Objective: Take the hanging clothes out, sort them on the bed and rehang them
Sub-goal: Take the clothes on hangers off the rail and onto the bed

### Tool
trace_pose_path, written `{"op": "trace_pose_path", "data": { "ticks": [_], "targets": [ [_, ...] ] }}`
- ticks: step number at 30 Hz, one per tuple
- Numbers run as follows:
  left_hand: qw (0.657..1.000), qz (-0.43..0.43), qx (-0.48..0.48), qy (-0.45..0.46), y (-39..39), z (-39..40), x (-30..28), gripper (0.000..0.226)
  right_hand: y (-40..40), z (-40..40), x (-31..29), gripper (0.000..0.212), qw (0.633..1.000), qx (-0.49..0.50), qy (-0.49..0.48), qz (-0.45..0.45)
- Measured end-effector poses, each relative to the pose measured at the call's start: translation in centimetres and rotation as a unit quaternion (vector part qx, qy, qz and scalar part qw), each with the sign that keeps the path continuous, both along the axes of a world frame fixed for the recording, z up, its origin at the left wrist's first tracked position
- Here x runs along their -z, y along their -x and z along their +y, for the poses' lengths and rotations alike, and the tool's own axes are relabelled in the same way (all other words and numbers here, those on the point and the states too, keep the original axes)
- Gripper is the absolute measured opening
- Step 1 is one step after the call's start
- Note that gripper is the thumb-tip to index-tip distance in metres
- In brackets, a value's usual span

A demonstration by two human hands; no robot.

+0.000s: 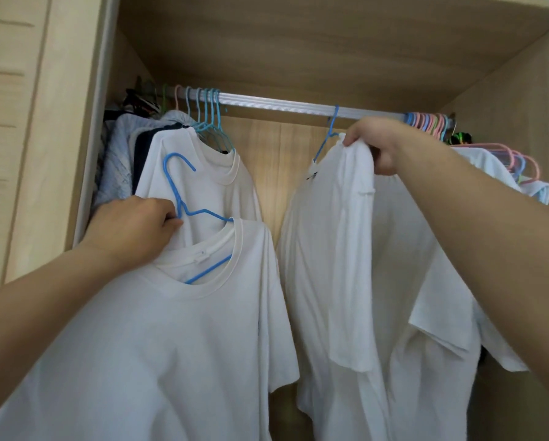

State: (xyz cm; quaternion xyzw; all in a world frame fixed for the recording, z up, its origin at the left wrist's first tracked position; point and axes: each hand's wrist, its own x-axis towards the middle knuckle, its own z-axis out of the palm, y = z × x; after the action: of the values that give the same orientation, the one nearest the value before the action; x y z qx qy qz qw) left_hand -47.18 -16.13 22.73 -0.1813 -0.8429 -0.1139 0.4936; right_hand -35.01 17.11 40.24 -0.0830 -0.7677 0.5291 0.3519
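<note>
My left hand [136,227] grips a blue hanger [179,192] by its neck; the hanger is off the rail and carries a white T-shirt [171,345] in front of the wardrobe. My right hand [378,141] grips the shoulder of a second white T-shirt [362,265], whose blue hanger [329,135] still hooks over the silver rail [282,106]. A third white T-shirt [203,176] hangs on the rail behind the left hanger.
Blue and dark clothes [120,154] crowd the rail's left end beside the wardrobe door frame [88,122]. Several pink and blue hangers [432,122] with more white garments bunch at the right end. The wooden back panel [267,148] shows between the two shirts.
</note>
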Motion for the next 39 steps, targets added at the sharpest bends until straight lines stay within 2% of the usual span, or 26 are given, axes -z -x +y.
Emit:
{"op": "trace_pose_path", "data": {
  "ticks": [2, 5, 9, 11, 15, 19, 22, 25, 29, 32, 35, 39],
  "targets": [
    [1.0, 0.003, 0.005, -0.002, -0.1, 0.0, 0.1, 0.025, 0.5, -0.8, -0.2, 0.011, 1.0, -0.004, 0.017, -0.013],
    [1.0, 0.0, 0.001, -0.003, 0.0, -0.1, 0.2, 0.025, 2.0, -1.0, -0.9, 0.007, 0.999, 0.016, 0.023, -0.039],
    [1.0, 0.0, 0.0, -0.009, 0.1, 0.0, 0.0, 0.025, 3.9, -0.9, -1.5, 0.032, 0.996, 0.027, 0.002, -0.08],
    [1.0, -0.001, 0.001, -0.01, 0.3, -0.1, 0.0, 0.026, 4.1, -1.4, -1.7, 0.036, 0.999, 0.03, 0.004, -0.045],
    [1.0, 0.004, 0.005, -0.013, 0.6, -0.2, 0.1, 0.026, 4.0, -2.7, -1.9, 0.023, 0.991, -0.037, 0.06, 0.116],
    [1.0, -0.007, 0.008, -0.014, 0.5, -0.1, 0.0, 0.024, 3.1, -5.1, 3.1, 0.014, 0.971, -0.088, 0.085, 0.207],
    [1.0, -0.019, 0.01, -0.012, 0.3, -0.1, 0.0, 0.023, 0.8, -7.6, 9.0, 0.013, 0.965, -0.098, 0.051, 0.237],
    [1.0, -0.02, 0.012, -0.013, 0.0, -0.1, 0.0, 0.022, -2.5, -9.4, 15.0, 0.021, 0.967, -0.076, 0.046, 0.24],
    [0.999, -0.016, 0.029, -0.025, -0.5, 0.1, 0.5, 0.023, -6.1, -11.2, 22.0, 0.035, 0.966, -0.056, 0.11, 0.228],
    [0.995, -0.052, 0.063, -0.063, -0.8, 0.1, 0.8, 0.024, -6.8, -12.2, 25.5, 0.037, 0.972, -0.036, 0.129, 0.194],
    [0.973, -0.11, 0.144, -0.146, -2.0, 0.5, 1.0, 0.026, -6.1, -12.9, 27.2, 0.031, 0.977, -0.022, 0.114, 0.18],
    [0.923, -0.179, 0.237, -0.246, -5.2, 2.2, 1.8, 0.027, -4.6, -15.6, 27.8, 0.032, 0.978, -0.006, 0.064, 0.197]
  ]
}}
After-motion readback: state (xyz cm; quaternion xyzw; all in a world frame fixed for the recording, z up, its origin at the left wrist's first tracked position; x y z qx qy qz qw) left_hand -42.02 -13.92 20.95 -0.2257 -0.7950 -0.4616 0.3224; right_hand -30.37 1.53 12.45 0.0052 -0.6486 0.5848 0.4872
